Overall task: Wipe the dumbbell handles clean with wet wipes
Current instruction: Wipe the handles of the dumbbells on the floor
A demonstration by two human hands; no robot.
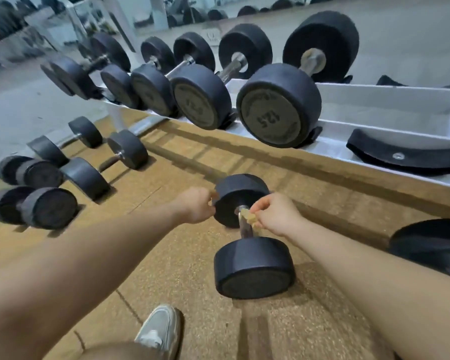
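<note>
From the head camera, the dumbbell (253,267) lay on the floor (182,261) in the middle of the scene, just in front of the rack, with one end pointing away from the person. Its two heads were thick, dull black drums with slightly faceted rims and a matte, rubbery look. Between them ran a short, shiny metal handle (244,228).

The left hand (196,206) gripped the left rim of the far head, its fingers curled around the edge. The right hand (276,214) pinched a small, crumpled, tan-looking wipe (246,216) between thumb and fingers and pressed it against the handle's far end, where the handle met the far head.

The floor was a speckled, cork-coloured mat laid in tiles with thin seams. Beyond the dumbbell stood a white metal rack (390,105) carrying larger round black dumbbells with bright handles; the nearest end face bore a worn grey disc marked 12.5. A curved black pad (405,154) sat in an open cradle on the right. More dumbbells (86,175) lay loose on the floor to the left. A pale grey shoe (159,331) showed near the bottom edge.
</note>
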